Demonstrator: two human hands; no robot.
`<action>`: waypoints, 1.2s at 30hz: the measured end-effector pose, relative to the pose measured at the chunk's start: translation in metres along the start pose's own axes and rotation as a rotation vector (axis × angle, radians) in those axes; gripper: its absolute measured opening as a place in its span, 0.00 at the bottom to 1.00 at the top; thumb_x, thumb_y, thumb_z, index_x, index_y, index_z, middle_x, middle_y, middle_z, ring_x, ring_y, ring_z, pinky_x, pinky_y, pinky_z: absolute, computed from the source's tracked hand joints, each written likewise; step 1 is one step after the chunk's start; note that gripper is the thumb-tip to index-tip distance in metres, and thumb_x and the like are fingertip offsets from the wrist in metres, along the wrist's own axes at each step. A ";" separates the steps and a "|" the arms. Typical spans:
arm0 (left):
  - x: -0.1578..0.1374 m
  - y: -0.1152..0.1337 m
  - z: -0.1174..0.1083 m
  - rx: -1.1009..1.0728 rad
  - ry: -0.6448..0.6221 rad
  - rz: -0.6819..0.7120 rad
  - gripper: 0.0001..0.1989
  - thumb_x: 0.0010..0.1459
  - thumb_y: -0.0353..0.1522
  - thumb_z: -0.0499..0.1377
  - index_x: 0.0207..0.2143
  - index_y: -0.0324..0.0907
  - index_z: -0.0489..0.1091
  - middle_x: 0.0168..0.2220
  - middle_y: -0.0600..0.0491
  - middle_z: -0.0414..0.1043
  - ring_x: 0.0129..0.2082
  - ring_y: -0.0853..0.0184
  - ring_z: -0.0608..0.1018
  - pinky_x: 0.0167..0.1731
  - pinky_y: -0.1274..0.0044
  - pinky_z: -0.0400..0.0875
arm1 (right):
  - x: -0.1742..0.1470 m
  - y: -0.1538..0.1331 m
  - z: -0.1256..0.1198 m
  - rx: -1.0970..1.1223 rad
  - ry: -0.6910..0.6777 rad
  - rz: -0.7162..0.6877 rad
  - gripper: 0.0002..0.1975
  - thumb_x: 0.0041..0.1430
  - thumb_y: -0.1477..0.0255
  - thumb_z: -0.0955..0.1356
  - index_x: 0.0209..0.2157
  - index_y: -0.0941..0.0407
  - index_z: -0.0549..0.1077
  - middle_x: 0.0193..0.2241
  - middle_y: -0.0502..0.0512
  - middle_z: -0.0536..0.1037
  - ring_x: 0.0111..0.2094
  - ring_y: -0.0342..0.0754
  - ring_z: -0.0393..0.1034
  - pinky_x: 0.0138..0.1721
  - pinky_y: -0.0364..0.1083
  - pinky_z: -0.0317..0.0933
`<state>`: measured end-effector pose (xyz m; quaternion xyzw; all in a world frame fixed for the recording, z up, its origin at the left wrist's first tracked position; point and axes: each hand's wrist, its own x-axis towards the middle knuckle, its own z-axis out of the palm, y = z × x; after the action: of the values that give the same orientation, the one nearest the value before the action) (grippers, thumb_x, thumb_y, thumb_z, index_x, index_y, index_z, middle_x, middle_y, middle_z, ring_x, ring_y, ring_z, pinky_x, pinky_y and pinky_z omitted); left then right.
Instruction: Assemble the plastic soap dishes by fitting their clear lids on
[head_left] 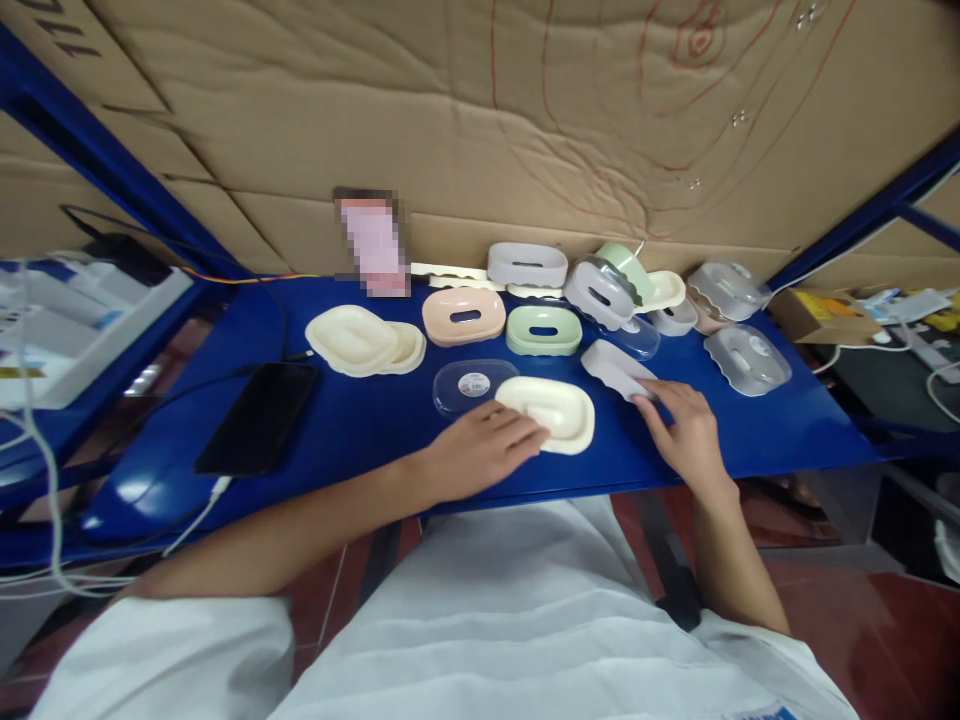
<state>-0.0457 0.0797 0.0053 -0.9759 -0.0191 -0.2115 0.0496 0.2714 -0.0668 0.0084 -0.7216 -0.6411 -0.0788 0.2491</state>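
Head view: right hand (688,428) pinches grey dish (613,370) end

From the wearer's head, the one view looks forward and steeply down over the blue table (360,425), quite near (the pale shirt (487,620) fills its bottom), facing the cardboard wall (300,120).
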 end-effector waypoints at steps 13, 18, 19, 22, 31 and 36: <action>-0.001 -0.010 0.013 -0.040 0.101 -0.210 0.41 0.63 0.46 0.71 0.72 0.45 0.61 0.71 0.32 0.60 0.69 0.40 0.68 0.66 0.49 0.67 | -0.011 -0.063 0.027 0.218 -0.168 -0.384 0.18 0.77 0.67 0.65 0.64 0.48 0.74 0.58 0.58 0.82 0.60 0.56 0.76 0.66 0.62 0.62; -0.003 -0.015 0.020 -0.153 0.058 -0.175 0.39 0.62 0.46 0.71 0.69 0.40 0.64 0.69 0.31 0.63 0.68 0.41 0.69 0.65 0.50 0.71 | -0.013 -0.065 0.025 0.206 -0.237 -0.439 0.19 0.77 0.67 0.65 0.65 0.48 0.71 0.62 0.58 0.79 0.65 0.55 0.72 0.69 0.63 0.58; -0.003 -0.014 0.020 -0.166 0.057 -0.158 0.40 0.62 0.46 0.71 0.69 0.40 0.64 0.69 0.31 0.63 0.68 0.41 0.69 0.65 0.50 0.71 | -0.013 -0.064 0.023 0.200 -0.245 -0.449 0.19 0.76 0.65 0.67 0.65 0.48 0.71 0.62 0.58 0.79 0.65 0.55 0.72 0.69 0.63 0.58; -0.001 -0.009 0.018 -0.168 0.038 -0.099 0.42 0.60 0.48 0.72 0.68 0.38 0.64 0.69 0.30 0.63 0.68 0.40 0.69 0.65 0.50 0.72 | -0.014 -0.058 0.012 0.189 -0.287 -0.462 0.17 0.75 0.63 0.69 0.61 0.49 0.73 0.61 0.58 0.80 0.65 0.56 0.72 0.68 0.62 0.58; -0.002 -0.005 0.015 -0.078 0.040 -0.013 0.20 0.69 0.42 0.65 0.59 0.42 0.74 0.62 0.39 0.73 0.62 0.48 0.75 0.63 0.53 0.71 | -0.016 -0.049 0.000 0.197 -0.362 -0.431 0.14 0.75 0.67 0.69 0.59 0.49 0.75 0.61 0.56 0.80 0.65 0.55 0.72 0.68 0.62 0.59; -0.004 -0.012 0.014 -0.037 0.048 -0.028 0.20 0.70 0.41 0.65 0.58 0.41 0.75 0.59 0.41 0.76 0.62 0.49 0.74 0.67 0.53 0.66 | -0.015 -0.054 0.012 0.144 -0.290 -0.485 0.18 0.76 0.72 0.67 0.64 0.51 0.71 0.63 0.57 0.79 0.68 0.55 0.69 0.71 0.63 0.56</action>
<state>-0.0441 0.0933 -0.0080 -0.9710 -0.0279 -0.2356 0.0288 0.2147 -0.0713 0.0052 -0.5315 -0.8278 0.0134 0.1792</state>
